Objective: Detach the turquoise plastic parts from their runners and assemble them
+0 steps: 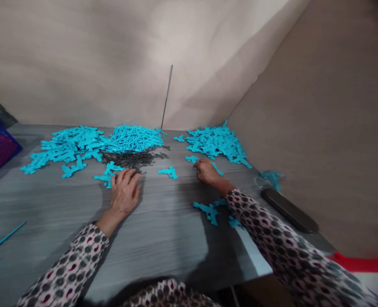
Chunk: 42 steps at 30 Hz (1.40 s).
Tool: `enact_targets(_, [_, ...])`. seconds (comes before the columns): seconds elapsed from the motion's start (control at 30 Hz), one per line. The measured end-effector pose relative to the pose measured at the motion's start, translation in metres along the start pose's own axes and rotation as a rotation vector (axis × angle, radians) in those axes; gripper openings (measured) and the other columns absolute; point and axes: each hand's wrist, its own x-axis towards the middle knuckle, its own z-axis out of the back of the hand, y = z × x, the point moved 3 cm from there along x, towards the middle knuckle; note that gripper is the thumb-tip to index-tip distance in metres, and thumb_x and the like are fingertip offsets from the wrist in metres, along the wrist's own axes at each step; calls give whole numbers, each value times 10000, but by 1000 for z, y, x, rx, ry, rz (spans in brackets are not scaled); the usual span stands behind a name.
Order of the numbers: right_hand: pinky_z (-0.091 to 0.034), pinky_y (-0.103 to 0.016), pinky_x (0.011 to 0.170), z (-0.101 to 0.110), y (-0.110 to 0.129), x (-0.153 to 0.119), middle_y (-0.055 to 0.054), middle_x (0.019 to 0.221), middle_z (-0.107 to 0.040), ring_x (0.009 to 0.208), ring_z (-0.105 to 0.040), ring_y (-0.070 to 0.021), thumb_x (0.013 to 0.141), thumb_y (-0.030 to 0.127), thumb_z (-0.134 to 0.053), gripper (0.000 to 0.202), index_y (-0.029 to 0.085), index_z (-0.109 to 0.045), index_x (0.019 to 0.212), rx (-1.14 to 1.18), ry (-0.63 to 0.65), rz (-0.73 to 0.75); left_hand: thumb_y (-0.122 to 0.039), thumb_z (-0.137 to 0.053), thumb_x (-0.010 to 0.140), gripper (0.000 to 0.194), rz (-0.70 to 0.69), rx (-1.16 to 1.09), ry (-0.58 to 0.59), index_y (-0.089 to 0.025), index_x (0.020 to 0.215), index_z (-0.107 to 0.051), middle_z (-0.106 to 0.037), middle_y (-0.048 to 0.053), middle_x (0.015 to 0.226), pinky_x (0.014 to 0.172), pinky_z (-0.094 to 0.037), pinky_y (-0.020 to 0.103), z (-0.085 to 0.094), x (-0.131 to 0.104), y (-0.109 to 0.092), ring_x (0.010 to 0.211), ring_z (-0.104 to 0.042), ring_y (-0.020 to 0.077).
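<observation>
My left hand (125, 192) lies on the grey table with its fingers apart, beside a turquoise gun-shaped piece (105, 179) and at the front edge of a pile of small black parts (129, 158). My right hand (206, 170) is closed, its fingertips together at another turquoise piece (191, 159); what they pinch, if anything, is too small to make out. Between the hands lies a single turquoise piece (168, 172). Several more pieces (209, 212) lie below the right wrist, partly under the sleeve.
Turquoise pieces are heaped at the back left (70, 145) and back right (216, 143), with thin turquoise sticks (136, 138) between. A dark elongated object (289, 211) lies by the right wall (329, 128). A blue-and-red basket (0, 149) stands far left.
</observation>
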Motion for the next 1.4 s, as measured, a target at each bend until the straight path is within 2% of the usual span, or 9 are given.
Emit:
enact_targets(0.1, [-425,-279,839,7,29,-8,-187,1092,-667,1006,-605,-246,827,66,-477,281,89,-715,975,-30,35,17,-207,-497,856,354,15,-16,36,-184,1182,-633,-584,139,1322,968,-359,499,-5,8,-7,1249,-449,325])
enact_targets(0.27, [-408,-305,845,9,76,-28,-163,1128,-661,1067,-578,-262,856,118,-481,278,128,-699,1029,-27,35,64,-250,-496,866,375,250,76,89,-177,1211,-625,-539,171,1358,938,-369,543,-1,6,26,1235,-441,367])
enact_targets(0.43, [-357,-393,914,5,102,-38,-145,1121,-666,1129,-529,-308,834,97,-473,287,151,-688,1015,-48,-16,113,-278,-476,890,333,281,91,158,-200,1151,-668,-611,134,1275,922,-372,529,5,-2,41,1155,-490,353])
enact_targets(0.7, [-381,-330,848,10,99,-28,-169,1090,-678,1035,-585,-280,800,136,-526,287,146,-651,1059,7,0,84,-262,-480,868,283,236,68,119,-184,1008,-714,-682,127,1130,873,-383,495,9,-12,38,1072,-514,331])
enact_targets(0.83, [-386,-249,698,18,87,-26,-96,952,-700,819,-602,-196,755,112,-544,265,150,-637,1000,165,-40,81,-245,-495,850,261,204,46,68,-198,980,-717,-688,117,1087,878,-374,483,10,-13,37,1050,-516,315])
enact_targets(1.03, [-292,-202,531,48,67,-28,22,672,-608,567,-470,-105,667,81,-513,246,156,-655,852,390,-29,155,-230,-501,858,261,123,-50,17,-198,998,-719,-694,100,1080,879,-369,455,9,-12,28,1059,-536,294])
enact_targets(1.23, [-321,-214,535,93,77,-25,-21,629,-644,571,-516,-118,664,47,-505,243,123,-714,763,121,183,385,-223,-503,851,256,110,-89,1,-196,974,-726,-704,98,1034,877,-373,449,2,-12,33,1064,-547,295])
enact_targets(1.3, [-368,-219,574,98,91,-17,-55,685,-689,625,-579,-145,657,31,-534,238,115,-728,766,9,237,424,-236,-501,852,253,110,-98,4,-197,956,-729,-705,99,1012,871,-380,455,0,-11,35,1052,-550,301])
enact_targets(1.4, [-437,-251,605,94,114,1,-118,792,-725,699,-655,-207,672,1,-553,253,83,-732,831,-143,362,378,-255,-491,856,265,112,-113,6,-199,951,-731,-703,109,1002,863,-394,466,-2,-10,38,1045,-554,310])
